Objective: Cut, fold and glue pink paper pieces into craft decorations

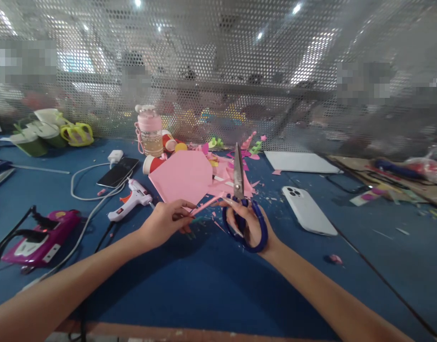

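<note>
Pink, narrow paper strip [204, 205] lay at five o'clock of the broad pink sheet [185, 175]. Your left hand [165, 223] pinched its eight-o'clock end, fingertips closed. Your right hand [253, 222] curled through the blue-handled steel scissors' [239, 175] loops, blades towards twelve. Strip judged feather-light, easily creased: best held softly by its ends. Scissors: heavier, rigid.

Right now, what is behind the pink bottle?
Behind the pink bottle stands the perforated metal screen. The bottle's body covers whatever may lie on the blue table directly behind it.
</note>
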`<state>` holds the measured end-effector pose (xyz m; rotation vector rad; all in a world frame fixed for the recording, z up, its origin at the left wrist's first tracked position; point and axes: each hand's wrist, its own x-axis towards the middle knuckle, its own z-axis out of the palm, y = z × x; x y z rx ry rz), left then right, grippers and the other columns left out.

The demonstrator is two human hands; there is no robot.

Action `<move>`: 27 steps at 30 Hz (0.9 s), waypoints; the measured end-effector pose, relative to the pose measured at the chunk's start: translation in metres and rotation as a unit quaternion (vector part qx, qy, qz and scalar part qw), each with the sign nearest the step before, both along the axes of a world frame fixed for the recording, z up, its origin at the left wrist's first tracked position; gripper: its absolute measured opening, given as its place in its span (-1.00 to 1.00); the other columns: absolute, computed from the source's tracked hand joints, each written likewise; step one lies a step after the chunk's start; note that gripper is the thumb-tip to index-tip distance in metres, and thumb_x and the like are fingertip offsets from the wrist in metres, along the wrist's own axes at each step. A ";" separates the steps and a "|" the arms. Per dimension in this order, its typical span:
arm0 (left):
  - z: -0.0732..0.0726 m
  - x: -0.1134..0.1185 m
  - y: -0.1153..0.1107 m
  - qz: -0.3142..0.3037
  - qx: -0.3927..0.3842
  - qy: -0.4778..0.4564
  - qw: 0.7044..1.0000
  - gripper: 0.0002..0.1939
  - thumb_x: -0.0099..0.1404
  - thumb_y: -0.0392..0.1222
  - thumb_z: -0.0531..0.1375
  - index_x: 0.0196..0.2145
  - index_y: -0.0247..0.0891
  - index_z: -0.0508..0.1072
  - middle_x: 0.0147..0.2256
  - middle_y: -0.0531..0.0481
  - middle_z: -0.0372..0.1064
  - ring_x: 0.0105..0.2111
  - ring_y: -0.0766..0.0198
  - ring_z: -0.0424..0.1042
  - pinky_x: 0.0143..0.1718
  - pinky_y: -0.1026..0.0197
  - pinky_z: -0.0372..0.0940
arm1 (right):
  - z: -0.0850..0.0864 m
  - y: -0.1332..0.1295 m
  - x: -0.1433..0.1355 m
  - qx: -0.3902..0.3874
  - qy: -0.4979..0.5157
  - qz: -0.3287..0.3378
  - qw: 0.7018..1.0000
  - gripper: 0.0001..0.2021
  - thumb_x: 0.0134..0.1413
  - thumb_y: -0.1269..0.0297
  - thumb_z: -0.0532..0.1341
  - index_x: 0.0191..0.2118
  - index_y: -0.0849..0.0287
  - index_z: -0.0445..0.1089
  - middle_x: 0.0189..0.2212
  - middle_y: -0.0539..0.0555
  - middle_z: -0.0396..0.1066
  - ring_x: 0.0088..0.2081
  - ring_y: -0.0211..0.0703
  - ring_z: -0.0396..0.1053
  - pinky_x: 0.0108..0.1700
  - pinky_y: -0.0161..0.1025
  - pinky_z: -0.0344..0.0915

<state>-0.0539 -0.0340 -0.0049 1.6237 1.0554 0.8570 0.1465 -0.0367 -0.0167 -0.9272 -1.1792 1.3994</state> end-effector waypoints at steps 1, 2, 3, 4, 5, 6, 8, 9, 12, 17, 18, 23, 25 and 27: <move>0.000 0.000 0.000 0.002 0.002 0.002 1.000 -0.80 0.05 -0.31 0.17 -0.30 -0.29 0.38 -0.59 0.08 0.40 -0.60 0.33 0.45 -0.58 0.40 0.35 | 0.000 0.000 0.000 0.006 0.001 -0.001 1.000 -0.75 -0.06 0.12 0.19 -0.44 0.23 0.40 -0.81 -0.13 0.17 -0.79 -0.44 0.07 -0.73 -0.43 0.03; -0.001 0.001 0.000 0.004 0.004 0.004 1.000 -0.81 0.05 -0.32 0.16 -0.30 -0.29 0.39 -0.58 0.08 0.40 -0.60 0.33 0.45 -0.58 0.40 0.35 | 0.001 -0.001 -0.001 0.005 -0.003 -0.007 1.000 -0.76 -0.07 0.12 0.20 -0.45 0.23 0.39 -0.79 -0.12 0.20 -0.78 -0.43 0.09 -0.73 -0.43 0.04; -0.001 0.001 -0.001 0.005 0.005 0.004 1.000 -0.81 0.04 -0.33 0.16 -0.30 -0.29 0.39 -0.57 0.07 0.42 -0.60 0.33 0.45 -0.58 0.40 0.35 | 0.001 -0.001 -0.001 0.002 -0.012 -0.018 1.000 -0.76 -0.10 0.12 0.22 -0.47 0.24 0.39 -0.78 -0.11 0.21 -0.78 -0.43 0.11 -0.73 -0.43 0.05; -0.002 0.002 -0.001 0.004 0.006 0.004 1.000 -0.81 0.05 -0.33 0.16 -0.30 -0.29 0.39 -0.56 0.06 0.43 -0.60 0.33 0.46 -0.58 0.39 0.36 | 0.002 -0.001 -0.001 -0.002 -0.023 -0.032 0.999 -0.76 -0.14 0.13 0.25 -0.49 0.24 0.38 -0.78 -0.11 0.23 -0.77 -0.43 0.12 -0.73 -0.44 0.06; -0.002 0.002 -0.002 0.003 0.006 0.003 1.000 -0.81 0.05 -0.33 0.16 -0.30 -0.29 0.39 -0.56 0.05 0.43 -0.60 0.33 0.46 -0.57 0.39 0.36 | 0.003 0.000 -0.001 -0.006 -0.030 -0.049 0.998 -0.76 -0.19 0.13 0.28 -0.51 0.24 0.37 -0.77 -0.11 0.24 -0.77 -0.43 0.12 -0.74 -0.45 0.07; -0.002 0.003 -0.002 0.000 0.008 0.005 1.000 -0.81 0.05 -0.33 0.16 -0.30 -0.29 0.40 -0.57 0.05 0.43 -0.60 0.33 0.46 -0.57 0.39 0.36 | 0.003 0.000 -0.002 -0.011 -0.031 -0.062 0.998 -0.75 -0.24 0.14 0.31 -0.52 0.23 0.36 -0.77 -0.11 0.24 -0.77 -0.44 0.12 -0.75 -0.45 0.06; -0.003 0.004 -0.003 -0.003 0.012 0.012 1.000 -0.82 0.06 -0.33 0.16 -0.30 -0.29 0.40 -0.58 0.05 0.43 -0.60 0.33 0.46 -0.57 0.40 0.36 | 0.003 0.001 -0.002 -0.027 -0.017 -0.072 0.997 -0.73 -0.34 0.15 0.35 -0.51 0.22 0.34 -0.76 -0.13 0.26 -0.79 -0.45 0.10 -0.77 -0.46 0.05; -0.003 0.004 -0.003 -0.005 0.016 0.018 1.000 -0.82 0.07 -0.33 0.16 -0.30 -0.29 0.40 -0.59 0.05 0.44 -0.60 0.32 0.46 -0.57 0.40 0.36 | 0.003 0.002 -0.002 -0.034 -0.007 -0.069 0.997 -0.71 -0.37 0.16 0.36 -0.51 0.21 0.34 -0.75 -0.12 0.27 -0.79 -0.45 0.10 -0.78 -0.46 0.05; -0.004 0.004 -0.004 -0.015 0.028 0.038 0.999 -0.81 0.08 -0.35 0.14 -0.29 -0.30 0.41 -0.58 0.04 0.44 -0.59 0.33 0.46 -0.56 0.41 0.36 | 0.002 0.004 -0.002 -0.039 0.011 -0.039 0.998 -0.71 -0.39 0.16 0.37 -0.50 0.21 0.34 -0.70 -0.10 0.33 -0.80 -0.45 0.11 -0.80 -0.47 0.05; -0.006 0.004 -0.004 -0.040 0.064 0.068 0.995 -0.81 0.11 -0.34 0.10 -0.28 -0.32 0.41 -0.57 0.02 0.44 -0.57 0.35 0.46 -0.53 0.43 0.36 | -0.001 0.003 -0.004 -0.011 -0.009 -0.034 0.999 -0.78 -0.29 0.19 0.34 -0.55 0.21 0.35 -0.73 -0.10 0.31 -0.80 -0.46 0.11 -0.80 -0.48 0.05; -0.006 0.004 -0.005 -0.046 0.074 0.075 0.993 -0.81 0.12 -0.33 0.09 -0.29 -0.32 0.42 -0.57 0.02 0.44 -0.57 0.35 0.46 -0.52 0.43 0.36 | -0.002 0.002 -0.005 -0.009 -0.009 -0.039 0.999 -0.78 -0.27 0.19 0.33 -0.57 0.22 0.34 -0.74 -0.09 0.31 -0.80 -0.46 0.11 -0.79 -0.48 0.07; -0.007 0.004 -0.006 -0.063 0.164 0.121 0.977 -0.76 0.17 -0.35 0.03 -0.24 -0.34 0.44 -0.52 -0.02 0.46 -0.56 0.38 0.46 -0.51 0.46 0.34 | -0.003 0.002 -0.007 -0.006 0.021 -0.035 0.999 -0.79 -0.23 0.18 0.32 -0.50 0.23 0.39 -0.69 -0.07 0.32 -0.73 -0.41 0.21 -0.72 -0.45 0.18; -0.009 0.003 -0.007 -0.066 0.225 0.140 0.962 -0.73 0.19 -0.35 0.01 -0.20 -0.36 0.44 -0.52 -0.05 0.47 -0.55 0.37 0.46 -0.51 0.45 0.33 | -0.003 0.002 -0.008 -0.008 0.036 -0.018 0.999 -0.78 -0.22 0.18 0.31 -0.47 0.23 0.40 -0.68 -0.07 0.33 -0.71 -0.40 0.23 -0.69 -0.44 0.21; -0.011 0.002 -0.007 -0.073 0.278 0.155 0.945 -0.72 0.22 -0.34 0.00 -0.18 -0.38 0.43 -0.53 -0.07 0.47 -0.56 0.36 0.45 -0.51 0.44 0.33 | -0.003 0.001 -0.009 -0.020 0.048 -0.004 0.999 -0.77 -0.25 0.18 0.33 -0.47 0.23 0.39 -0.67 -0.07 0.33 -0.71 -0.40 0.23 -0.68 -0.43 0.24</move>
